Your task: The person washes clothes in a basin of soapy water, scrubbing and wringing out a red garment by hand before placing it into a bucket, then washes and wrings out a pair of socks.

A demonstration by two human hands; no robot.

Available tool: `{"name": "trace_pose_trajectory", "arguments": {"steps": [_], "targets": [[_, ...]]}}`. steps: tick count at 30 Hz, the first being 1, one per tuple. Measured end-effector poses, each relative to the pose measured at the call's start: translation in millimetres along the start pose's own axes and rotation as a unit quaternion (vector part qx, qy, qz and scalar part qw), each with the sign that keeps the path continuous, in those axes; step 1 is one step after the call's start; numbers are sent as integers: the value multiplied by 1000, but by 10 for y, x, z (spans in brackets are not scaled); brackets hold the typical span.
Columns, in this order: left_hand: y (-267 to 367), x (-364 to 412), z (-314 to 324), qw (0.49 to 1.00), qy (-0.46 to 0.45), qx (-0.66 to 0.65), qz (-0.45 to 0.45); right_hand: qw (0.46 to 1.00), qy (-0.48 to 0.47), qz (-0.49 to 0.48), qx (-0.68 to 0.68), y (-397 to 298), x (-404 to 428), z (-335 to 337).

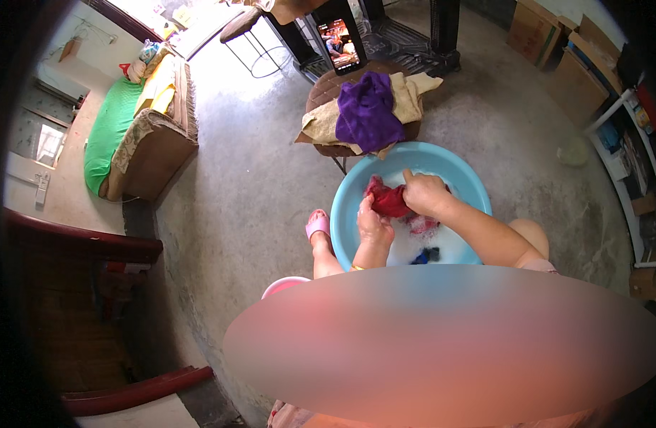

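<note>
A wet red cloth (389,203) is stretched between my two hands above a light blue plastic basin (340,214). My left hand (375,222), wet with suds, grips the cloth's left end. On its right part my right hand (425,193) is closed, the thumb side up. Whitish soapy water (405,251) fills the bottom of the basin. More red fabric (424,226) lies in the foam under my right forearm. Nearer to me, a dark blue piece of cloth (427,255) floats partly sunk. A blurred patch hides the basin's near edge.
Just beyond the basin stands a brown padded stool (323,91) with a purple cloth (369,112) over beige cloth (322,122). A smartphone (339,45) stands upright behind them. A pink basin (285,285) is at the lower left. Cardboard boxes (579,80) and a rack (617,166) line the right.
</note>
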State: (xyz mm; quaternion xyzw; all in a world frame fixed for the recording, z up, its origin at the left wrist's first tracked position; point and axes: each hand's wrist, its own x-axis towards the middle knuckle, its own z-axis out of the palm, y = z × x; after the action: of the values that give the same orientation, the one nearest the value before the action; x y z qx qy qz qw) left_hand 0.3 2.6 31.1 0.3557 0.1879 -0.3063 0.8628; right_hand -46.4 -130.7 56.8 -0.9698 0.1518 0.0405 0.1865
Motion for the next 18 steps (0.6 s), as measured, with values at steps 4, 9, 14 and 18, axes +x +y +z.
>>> {"name": "trace_pose_trajectory", "arguments": {"steps": [4,9,14,18], "targets": [[-6,49,-54,996,58,35,56,992,-16,-51,-116,-35,-51,-4],[-53,30,-6,999,22,37,2,979,-144,-146,16,-148,-211,324],[-23,185,-228,991,38,100,-78,978,-177,-92,-58,-100,-32,127],[-162,332,-339,994,-36,57,-87,966,-111,-97,211,-101,8,317]]}}
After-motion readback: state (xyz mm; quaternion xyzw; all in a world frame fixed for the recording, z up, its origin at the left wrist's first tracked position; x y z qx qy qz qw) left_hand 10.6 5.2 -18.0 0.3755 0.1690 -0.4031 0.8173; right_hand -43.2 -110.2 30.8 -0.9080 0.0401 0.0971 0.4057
